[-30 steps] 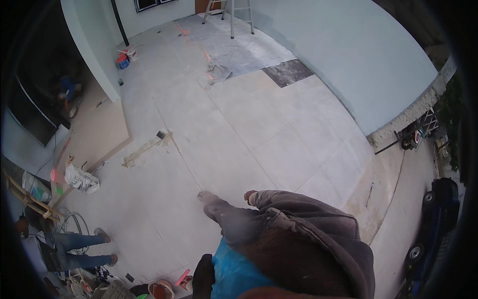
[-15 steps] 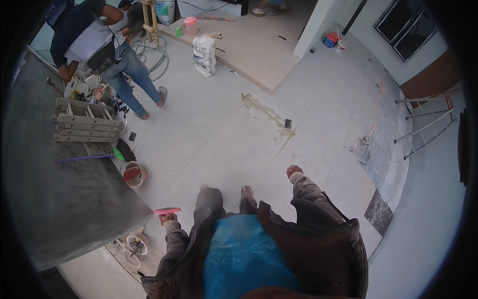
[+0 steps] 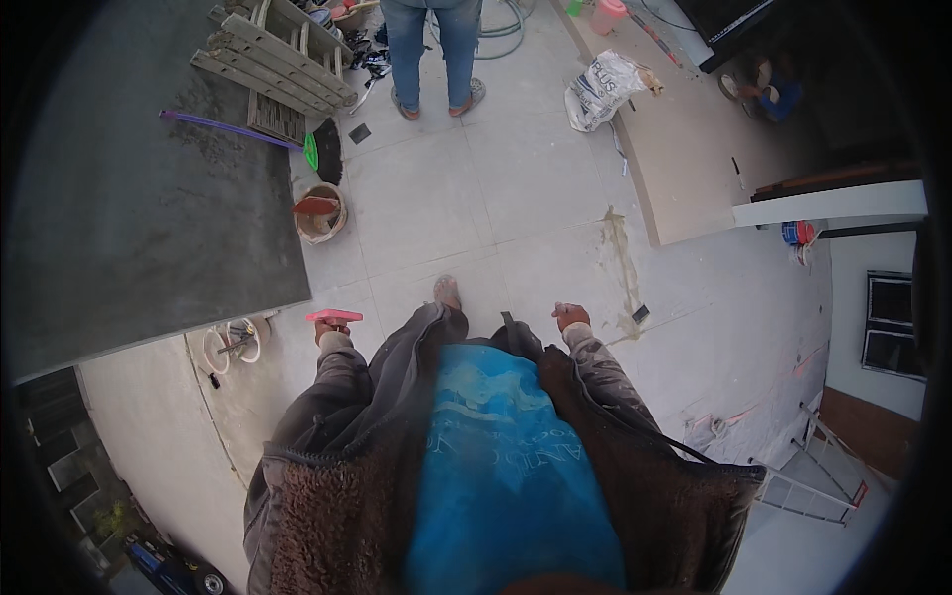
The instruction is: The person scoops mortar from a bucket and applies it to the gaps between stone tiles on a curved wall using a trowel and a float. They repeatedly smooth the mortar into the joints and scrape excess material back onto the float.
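Pink and flat, one tool sits left of centre in the frame, grasped from beneath by the left hand. Two small pails stand close together at the left, and one larger bucket with a reddish thing in it stands above the tool. One broom with a purple handle and one folded ladder are at upper left; one stepladder is at lower right. One white sack and one pink container are at upper right of centre. Two dark squares lie on the pale floor. Two other people show, one as jeans-clad legs at top centre. Both forearms rise from below, spread wide of the blue shirt and leaning slightly inward. Right of centre, the right hand has partly curled fingers; whether they enclose anything, I cannot tell.
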The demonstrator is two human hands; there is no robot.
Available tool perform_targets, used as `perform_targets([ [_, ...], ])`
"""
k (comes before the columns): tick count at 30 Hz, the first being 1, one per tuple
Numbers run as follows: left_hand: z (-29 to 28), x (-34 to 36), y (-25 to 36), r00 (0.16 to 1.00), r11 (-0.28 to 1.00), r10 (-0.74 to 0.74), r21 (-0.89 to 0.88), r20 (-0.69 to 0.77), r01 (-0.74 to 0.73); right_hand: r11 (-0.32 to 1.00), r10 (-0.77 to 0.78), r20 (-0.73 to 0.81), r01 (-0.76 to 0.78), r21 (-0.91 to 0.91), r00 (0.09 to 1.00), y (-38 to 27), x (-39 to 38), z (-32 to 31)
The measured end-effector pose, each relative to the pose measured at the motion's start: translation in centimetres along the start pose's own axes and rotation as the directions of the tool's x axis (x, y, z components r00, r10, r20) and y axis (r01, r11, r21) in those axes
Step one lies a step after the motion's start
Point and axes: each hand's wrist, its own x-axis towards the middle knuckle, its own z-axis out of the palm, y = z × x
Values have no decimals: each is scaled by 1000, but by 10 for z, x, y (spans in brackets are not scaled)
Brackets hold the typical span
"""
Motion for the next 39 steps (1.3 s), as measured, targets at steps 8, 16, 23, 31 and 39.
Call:
perform_targets([
  [8, 114, -68, 35, 997, 998, 39, -61, 73, -34, 987, 73, 189, -44, -154, 979, 4, 124, -25],
  [16, 101, -131, -6, 997, 934, -74, -351, -18, 63, 478, -14, 529, 471, -742, 848, -133, 263, -93],
  [23, 70, -116, -28, 995, 835, -96, -546, -31, 63, 755, -350, 270, 441, -485, 897, -311, 354, -68],
  [31, 41, -29, -30, 954, 767, -300, -602, -26, 225, 613, -467, 478, 662, -431, 744, -471, 307, 126],
  [39, 77, -45, -38, 932, 884, -293, -433, -216, 177, 307, -570, 678, 886, -348, 464, -594, 266, 369],
])
